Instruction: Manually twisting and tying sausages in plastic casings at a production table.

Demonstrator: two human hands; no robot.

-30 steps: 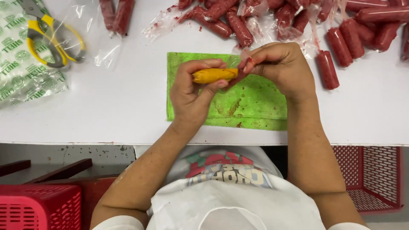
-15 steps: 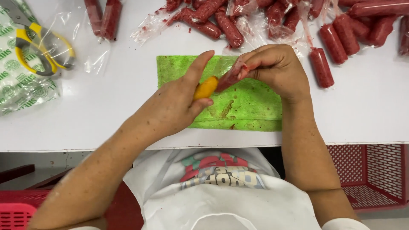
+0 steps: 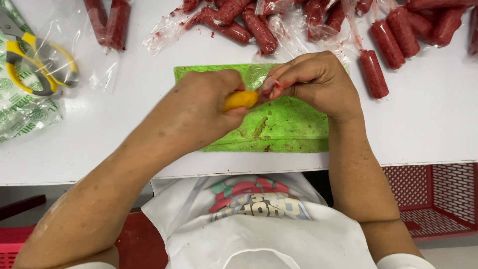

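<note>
Held item: a yellow-handled tool (image 3: 241,99), only its yellow end visible between the two hands; blade or tip hidden.
Long axis: roughly level across the view, running left to right, tilted slightly up toward the right hand; visible end points at the right hand's fingertips.
Position against landmark: above the green mat (image 3: 279,124), over its upper-middle part; whether it touches the mat cannot be told.
Left hand (image 3: 206,107): clenched around the yellow handle, fist over the mat's upper left part, forearm crossing the mat's near left corner.
Right hand (image 3: 318,84): fingers pinched together on a small pink-red piece with clear wrapping (image 3: 271,85), just beyond the tool's visible end, over the mat's upper right part.
Tool relative to hands: buried in the left fist, protruding toward the right hand; gap between tool end and pinched piece very small, contact not discernible.
Mat edges: far edge near the sausage pile, near edge just short of the table edge (image 3: 423,162).
Open room: bare white table left and right of the mat.
Beyond the mat: red sausages in clear wrappers (image 3: 259,27) along the far side, one lone sausage (image 3: 373,73) just right of the right hand.
Left of the mat: yellow-handled scissors (image 3: 35,65) under clear plastic, well apart.
Below table edge: red basket (image 3: 438,194), right of the mat.
</note>
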